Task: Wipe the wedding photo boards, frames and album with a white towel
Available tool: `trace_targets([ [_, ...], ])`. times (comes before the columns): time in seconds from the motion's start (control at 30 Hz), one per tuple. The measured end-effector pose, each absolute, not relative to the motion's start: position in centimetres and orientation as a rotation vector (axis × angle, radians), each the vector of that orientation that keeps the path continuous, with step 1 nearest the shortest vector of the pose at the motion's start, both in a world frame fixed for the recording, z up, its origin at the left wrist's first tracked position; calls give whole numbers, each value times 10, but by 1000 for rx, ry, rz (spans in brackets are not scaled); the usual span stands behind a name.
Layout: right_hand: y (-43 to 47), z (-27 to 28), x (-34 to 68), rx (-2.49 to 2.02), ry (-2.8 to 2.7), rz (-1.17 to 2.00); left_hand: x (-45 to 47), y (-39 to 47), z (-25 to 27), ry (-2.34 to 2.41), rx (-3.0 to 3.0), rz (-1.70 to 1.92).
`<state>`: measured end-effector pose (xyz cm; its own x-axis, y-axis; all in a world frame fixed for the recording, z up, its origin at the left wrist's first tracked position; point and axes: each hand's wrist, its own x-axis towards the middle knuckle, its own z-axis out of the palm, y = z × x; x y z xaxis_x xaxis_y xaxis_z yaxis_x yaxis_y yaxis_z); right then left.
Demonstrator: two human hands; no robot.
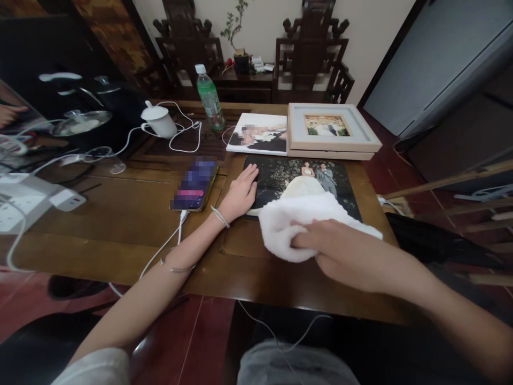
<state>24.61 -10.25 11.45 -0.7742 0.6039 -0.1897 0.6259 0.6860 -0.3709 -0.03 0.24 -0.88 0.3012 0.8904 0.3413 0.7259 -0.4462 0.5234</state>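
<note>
A dark wedding photo panel (268, 182) lies flat near the right end of the wooden table. My left hand (241, 191) rests on its left edge, fingers stretched out and holding nothing. Bunched in my right hand (320, 238) is a white cloth (288, 219), which covers the panel's lower part and hangs past its near edge. Two pictured people in wedding clothes show above the cloth. The fingertips of my right hand are hidden in the cloth's folds.
Behind the panel are a white photo album (260, 139) and a light wooden frame (296, 128). Left of my hand lies a charging phone (196, 184). Farther off stand a green bottle (210, 101), a lidded white cup (159, 122), and a power strip (20, 200) with loose cables.
</note>
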Motion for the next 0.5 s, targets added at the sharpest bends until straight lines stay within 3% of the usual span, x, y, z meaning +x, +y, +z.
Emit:
trace_targets([
  [0.1, -72, 118, 257, 1122, 2843, -693, -1, 3, -11, 1475, 2274, 895],
  [0.33, -3, 91, 224, 1404, 2866, -343, 5, -1, -4, 1447, 2190, 1033],
  [0.5, -11, 69, 183, 1135, 2993, -292, 6, -6, 6, 1350, 1977, 1387],
])
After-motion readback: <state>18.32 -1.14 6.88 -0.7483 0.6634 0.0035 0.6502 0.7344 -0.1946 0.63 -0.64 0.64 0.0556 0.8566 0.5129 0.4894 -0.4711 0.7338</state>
